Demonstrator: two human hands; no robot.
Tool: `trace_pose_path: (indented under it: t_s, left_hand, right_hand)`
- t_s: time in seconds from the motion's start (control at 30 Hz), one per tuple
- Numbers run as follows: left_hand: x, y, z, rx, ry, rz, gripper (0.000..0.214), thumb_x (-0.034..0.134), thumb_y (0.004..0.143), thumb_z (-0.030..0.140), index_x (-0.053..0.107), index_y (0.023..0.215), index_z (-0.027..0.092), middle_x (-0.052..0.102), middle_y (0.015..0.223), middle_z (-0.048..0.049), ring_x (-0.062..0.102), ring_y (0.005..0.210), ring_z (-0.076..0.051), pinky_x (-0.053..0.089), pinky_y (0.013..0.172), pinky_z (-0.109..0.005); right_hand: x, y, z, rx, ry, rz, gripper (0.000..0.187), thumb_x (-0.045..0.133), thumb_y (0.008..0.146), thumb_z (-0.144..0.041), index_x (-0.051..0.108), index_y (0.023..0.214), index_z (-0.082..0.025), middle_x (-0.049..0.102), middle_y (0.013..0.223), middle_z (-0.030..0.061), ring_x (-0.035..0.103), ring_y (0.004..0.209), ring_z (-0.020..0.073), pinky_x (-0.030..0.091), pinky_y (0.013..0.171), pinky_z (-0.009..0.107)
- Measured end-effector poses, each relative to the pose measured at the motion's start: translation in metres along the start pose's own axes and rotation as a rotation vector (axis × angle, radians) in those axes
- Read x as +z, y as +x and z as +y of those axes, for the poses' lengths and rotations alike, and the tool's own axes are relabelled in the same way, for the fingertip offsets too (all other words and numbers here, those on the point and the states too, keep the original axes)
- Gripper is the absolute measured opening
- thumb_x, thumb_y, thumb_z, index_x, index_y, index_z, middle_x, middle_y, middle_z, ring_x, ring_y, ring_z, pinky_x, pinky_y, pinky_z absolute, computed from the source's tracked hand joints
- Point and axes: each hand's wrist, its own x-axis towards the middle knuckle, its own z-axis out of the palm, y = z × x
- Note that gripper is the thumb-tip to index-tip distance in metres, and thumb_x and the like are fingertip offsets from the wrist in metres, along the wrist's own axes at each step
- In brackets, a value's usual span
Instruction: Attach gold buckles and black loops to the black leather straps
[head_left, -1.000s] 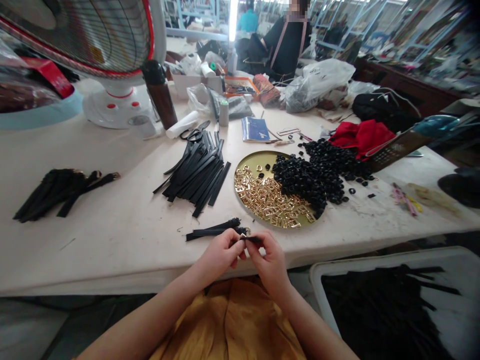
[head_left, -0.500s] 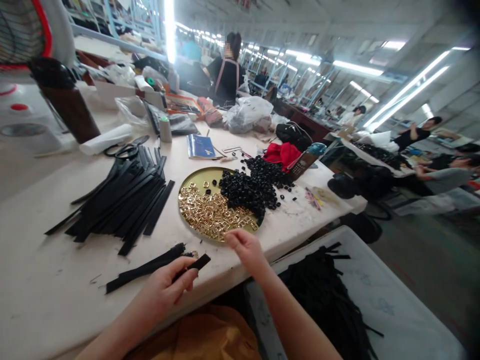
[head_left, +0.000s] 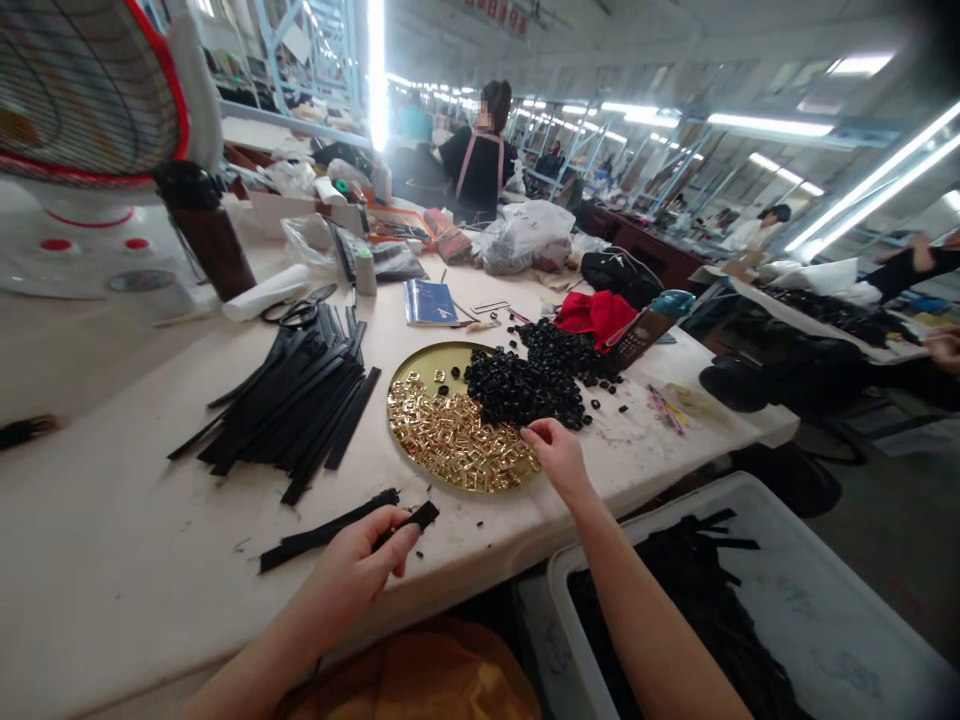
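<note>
My left hand is closed around a black strap, whose short end pokes out past the thumb. My right hand is over the right rim of a round gold tray, with thumb and forefinger together at the edge of the black pile; anything between them is too small to make out. Gold metal buckles fill the near side of the tray. Small black loops are heaped on its far right side and spill onto the table. A few finished-looking black straps lie beyond my left hand.
Many black straps lie fanned out at left, with scissors behind. A fan, brown bottle, blue booklet and red cloth stand or lie farther back. A white bin of black strips is at right.
My right hand has moved from the tray's near rim, by the gold buckles, away and right to the black loops. My left hand keeps the strap. The view has turned slightly left.
</note>
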Motion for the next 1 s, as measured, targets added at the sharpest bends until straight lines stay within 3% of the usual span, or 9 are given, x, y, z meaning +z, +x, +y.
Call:
trace_pose_path:
  t_s: [0.03, 0.1, 0.17, 0.27, 0.53, 0.67, 0.77, 0.9, 1.0]
  left_hand:
    - [0.000, 0.003, 0.002, 0.011, -0.019, 0.013, 0.032, 0.046, 0.076, 0.048, 0.052, 0.077, 0.017, 0.048, 0.053, 0.0058, 0.034, 0.039, -0.006, 0.026, 0.037, -0.017]
    - [0.003, 0.009, 0.005, 0.042, -0.066, 0.040, 0.031, 0.045, 0.078, 0.047, 0.051, 0.078, 0.017, 0.048, 0.053, 0.0059, 0.034, 0.038, -0.006, 0.026, 0.037, -0.016]
    - [0.005, 0.013, 0.007, 0.068, -0.113, 0.063, 0.030, 0.046, 0.079, 0.046, 0.050, 0.078, 0.016, 0.048, 0.053, 0.0059, 0.034, 0.038, -0.005, 0.026, 0.037, -0.016]
    - [0.006, 0.014, 0.005, 0.118, -0.109, 0.091, 0.029, 0.045, 0.080, 0.045, 0.052, 0.079, 0.017, 0.047, 0.054, 0.0060, 0.035, 0.039, -0.006, 0.028, 0.039, -0.017]
    - [-0.001, -0.002, 0.000, 0.214, 0.150, 0.215, 0.026, 0.042, 0.083, 0.037, 0.059, 0.078, 0.018, 0.058, 0.065, 0.0021, 0.051, 0.060, -0.012, 0.036, 0.057, -0.021]
    - [-0.002, -0.006, 0.005, 0.252, 0.226, 0.149, 0.024, 0.041, 0.084, 0.034, 0.060, 0.080, 0.019, 0.056, 0.063, 0.0038, 0.049, 0.058, -0.011, 0.034, 0.055, -0.020]
    - [-0.005, -0.008, 0.006, 0.245, 0.284, 0.072, 0.025, 0.041, 0.084, 0.034, 0.060, 0.077, 0.019, 0.051, 0.057, 0.0050, 0.046, 0.053, -0.010, 0.031, 0.051, -0.020]
    - [-0.007, -0.010, 0.004, 0.221, 0.340, 0.050, 0.024, 0.042, 0.083, 0.032, 0.061, 0.079, 0.018, 0.054, 0.058, 0.0040, 0.047, 0.054, -0.011, 0.032, 0.052, -0.020]
    - [-0.006, -0.013, 0.007, 0.218, 0.322, 0.045, 0.025, 0.040, 0.083, 0.030, 0.061, 0.084, 0.018, 0.059, 0.065, 0.0018, 0.051, 0.059, -0.012, 0.036, 0.056, -0.021]
  right_hand:
    - [0.006, -0.012, -0.008, 0.024, 0.122, -0.064, 0.025, 0.054, 0.075, -0.043, 0.056, 0.078, -0.018, 0.054, 0.067, 0.0004, 0.050, 0.061, 0.0144, 0.040, 0.060, 0.028]
    - [0.021, -0.036, -0.028, 0.150, 0.567, -0.246, 0.030, 0.058, 0.072, -0.047, 0.055, 0.078, -0.018, 0.052, 0.062, -0.0021, 0.047, 0.054, 0.0109, 0.039, 0.053, 0.025]
    - [0.036, -0.059, -0.048, 0.289, 0.910, -0.410, 0.028, 0.065, 0.068, -0.044, 0.056, 0.077, -0.019, 0.051, 0.060, -0.0037, 0.045, 0.051, 0.0086, 0.038, 0.051, 0.022]
    - [0.053, -0.081, -0.070, 0.422, 1.101, -0.551, 0.024, 0.069, 0.066, -0.038, 0.060, 0.077, -0.019, 0.054, 0.060, -0.0036, 0.047, 0.052, 0.0075, 0.040, 0.051, 0.021]
    - [0.058, -0.093, -0.083, 0.370, 0.900, -0.507, 0.032, 0.065, 0.070, -0.039, 0.064, 0.094, -0.018, 0.064, 0.073, 0.0017, 0.058, 0.064, 0.0119, 0.048, 0.067, 0.030]
    - [0.056, -0.095, -0.080, 0.252, 0.766, -0.481, 0.032, 0.066, 0.070, -0.036, 0.065, 0.097, -0.020, 0.065, 0.076, 0.0010, 0.056, 0.063, 0.0114, 0.047, 0.067, 0.029]
    - [0.055, -0.097, -0.074, 0.137, 0.680, -0.540, 0.028, 0.058, 0.076, -0.036, 0.065, 0.098, -0.022, 0.066, 0.081, 0.0016, 0.053, 0.060, 0.0108, 0.046, 0.063, 0.028]
    - [0.057, -0.100, -0.069, -0.078, 0.518, -0.624, 0.029, 0.052, 0.080, -0.033, 0.062, 0.106, -0.024, 0.065, 0.093, 0.0031, 0.056, 0.071, 0.0143, 0.045, 0.069, 0.031]
    - [0.058, -0.101, -0.068, -0.023, 0.579, -0.628, 0.033, 0.056, 0.078, -0.032, 0.057, 0.110, -0.024, 0.064, 0.092, 0.0026, 0.056, 0.072, 0.0141, 0.045, 0.068, 0.030]
